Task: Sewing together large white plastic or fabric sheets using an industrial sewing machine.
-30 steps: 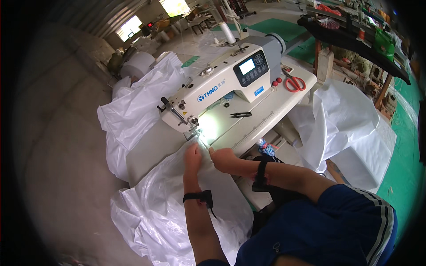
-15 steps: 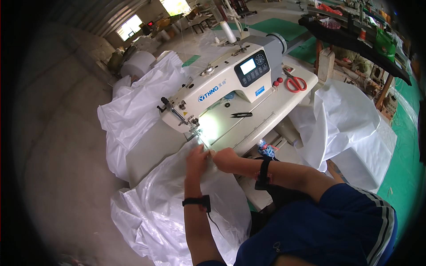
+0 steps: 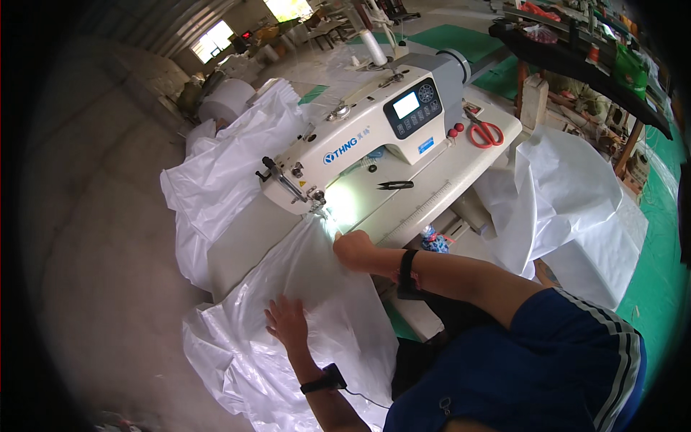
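A white sewing machine (image 3: 353,137) stands on its table, its lamp lighting the needle area. White plastic sheeting (image 3: 324,317) runs from under the presser foot (image 3: 318,209) down over the near left side of the table. My right hand (image 3: 354,250) is closed on the sheeting's right edge, just below the needle area. On the sheeting to the lower left lies my left hand (image 3: 288,322), fingers spread and holding nothing.
Black thread snips (image 3: 396,185) and red-handled scissors (image 3: 485,134) lie on the machine table (image 3: 446,176). More white sheeting (image 3: 223,187) is heaped behind the machine's left end, and another pile (image 3: 568,201) lies at the right. A thread cone (image 3: 373,47) stands behind the machine.
My left hand has left the seam near the needle and moved down onto the sheeting, its fingers opening. My right hand has stayed near the edge, shifting slightly left.
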